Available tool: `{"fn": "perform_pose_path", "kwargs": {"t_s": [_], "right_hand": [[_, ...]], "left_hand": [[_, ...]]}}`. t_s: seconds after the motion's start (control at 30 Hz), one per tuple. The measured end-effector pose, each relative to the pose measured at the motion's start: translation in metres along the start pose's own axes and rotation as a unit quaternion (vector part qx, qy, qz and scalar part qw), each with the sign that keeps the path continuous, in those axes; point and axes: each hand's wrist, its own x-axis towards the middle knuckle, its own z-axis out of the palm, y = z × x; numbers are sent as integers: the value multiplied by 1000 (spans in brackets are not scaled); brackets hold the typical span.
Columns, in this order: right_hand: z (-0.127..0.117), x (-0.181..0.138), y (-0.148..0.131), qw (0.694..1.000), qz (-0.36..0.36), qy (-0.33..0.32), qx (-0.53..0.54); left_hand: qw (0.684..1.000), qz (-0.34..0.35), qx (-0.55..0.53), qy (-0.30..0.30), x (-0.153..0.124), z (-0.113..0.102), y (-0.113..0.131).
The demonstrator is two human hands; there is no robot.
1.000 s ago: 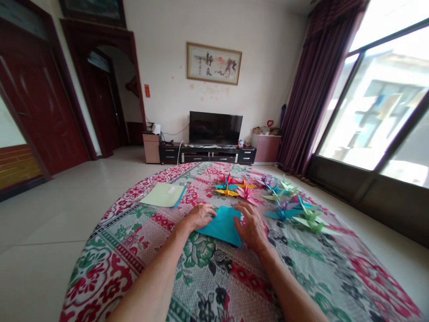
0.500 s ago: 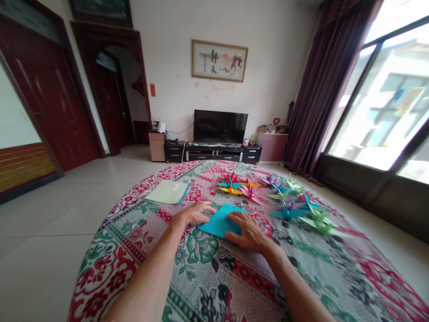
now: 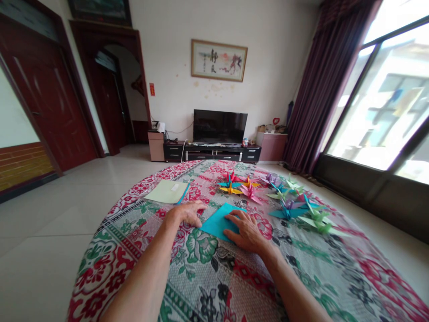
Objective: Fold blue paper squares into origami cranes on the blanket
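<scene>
Indoors, the right hand [image 3: 246,230] presses flat, fingers spread, on a blue paper sheet [image 3: 217,219] — the left hand [image 3: 186,213] rests beside it, fingers loose, on the flowered tablecloth [image 3: 214,277].

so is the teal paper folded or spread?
Cannot tell: teal paper lies flat under the right hand, left hand beside it; no crease visible.

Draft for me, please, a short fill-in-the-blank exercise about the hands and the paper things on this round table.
1. The right hand lies flat on the teal paper, while the left hand rests on the flowered ____ beside it.
2. Beyond the teal paper stand many coloured folded-paper ____.
3. The stack of pale sheets lies to the ____ of those folded figures.
Missing words: tablecloth; cranes; left.
</scene>
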Motion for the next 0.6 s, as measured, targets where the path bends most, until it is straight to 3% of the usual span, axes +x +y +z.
{"fn": "perform_pose_path", "kwargs": {"t_s": [0.3,0.5,0.6], "right_hand": [[2,2,3,1000,5,-1,0],[4,1,1,1000,11,12,-7],[2,1,-1,1000,13,19,-1]], "left_hand": [[1000,-14,-16,-5,-6,-8,6],[989,53,-93,105,2,-6,21],[982,90,-134,101,10,3,34]]}}
